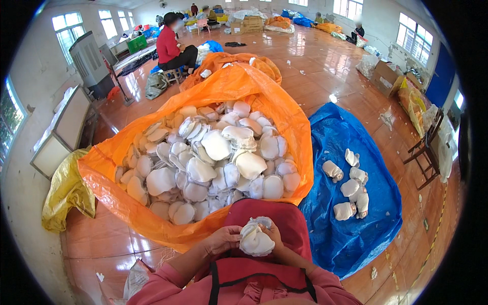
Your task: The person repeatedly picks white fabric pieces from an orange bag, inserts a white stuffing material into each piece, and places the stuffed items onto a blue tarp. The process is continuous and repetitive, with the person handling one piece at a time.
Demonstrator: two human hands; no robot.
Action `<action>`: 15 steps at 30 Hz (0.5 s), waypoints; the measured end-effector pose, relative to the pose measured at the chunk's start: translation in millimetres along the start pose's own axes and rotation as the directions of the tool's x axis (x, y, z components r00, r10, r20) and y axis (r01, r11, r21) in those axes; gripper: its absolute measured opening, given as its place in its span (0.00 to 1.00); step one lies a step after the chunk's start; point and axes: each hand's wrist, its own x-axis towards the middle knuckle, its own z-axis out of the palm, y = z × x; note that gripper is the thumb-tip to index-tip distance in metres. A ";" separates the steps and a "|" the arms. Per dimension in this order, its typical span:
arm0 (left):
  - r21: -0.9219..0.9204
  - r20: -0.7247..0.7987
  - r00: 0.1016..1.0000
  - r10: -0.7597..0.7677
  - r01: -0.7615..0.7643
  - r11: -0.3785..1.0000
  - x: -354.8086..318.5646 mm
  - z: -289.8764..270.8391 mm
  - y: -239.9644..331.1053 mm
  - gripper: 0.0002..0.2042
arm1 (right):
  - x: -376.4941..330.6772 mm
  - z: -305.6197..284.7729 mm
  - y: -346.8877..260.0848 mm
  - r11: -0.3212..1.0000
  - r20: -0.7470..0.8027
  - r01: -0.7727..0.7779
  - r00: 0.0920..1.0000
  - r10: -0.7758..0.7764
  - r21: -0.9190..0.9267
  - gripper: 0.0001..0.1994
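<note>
Both hands, the left hand (222, 239) and the right hand (274, 235), are closed around a white foam cup (255, 240) near the person. It looks light and soft, best held by its rim.

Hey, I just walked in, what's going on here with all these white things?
A seated person in a red apron holds one white foam cup in their lap, the left hand and right hand both gripping it. In front of them an orange sack lies open, heaped with the same white cups. To their right, a few finished-looking bundles sit on a blue sheet. Farther back, another person in red sits working on a stool.
</note>
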 end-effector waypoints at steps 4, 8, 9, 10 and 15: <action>0.067 -0.078 0.995 0.053 -0.048 0.997 4.1 15.4 -6.6 0.10 | 1.2 -0.6 -3.3 0.997 0.044 -0.007 0.999 0.003 0.083 0.12; 0.098 -0.184 0.971 0.150 -0.134 0.986 12.6 23.9 -10.4 0.09 | 3.7 2.8 -2.2 0.998 -0.003 0.009 1.000 -0.008 0.057 0.12; 0.123 -0.229 0.956 0.184 -0.159 0.980 17.5 20.3 -17.0 0.09 | 4.1 1.4 1.2 1.000 -0.026 0.028 0.999 -0.028 0.005 0.12; 0.149 -0.271 0.938 0.218 -0.183 0.972 21.7 19.2 -21.7 0.08 | 3.9 0.7 4.7 0.998 -0.049 0.047 0.998 -0.049 -0.048 0.12; 0.454 -0.329 0.797 0.507 -0.337 0.825 36.8 13.4 -39.2 0.09 | 4.4 0.5 11.4 0.958 -0.111 0.143 0.978 -0.174 -0.249 0.12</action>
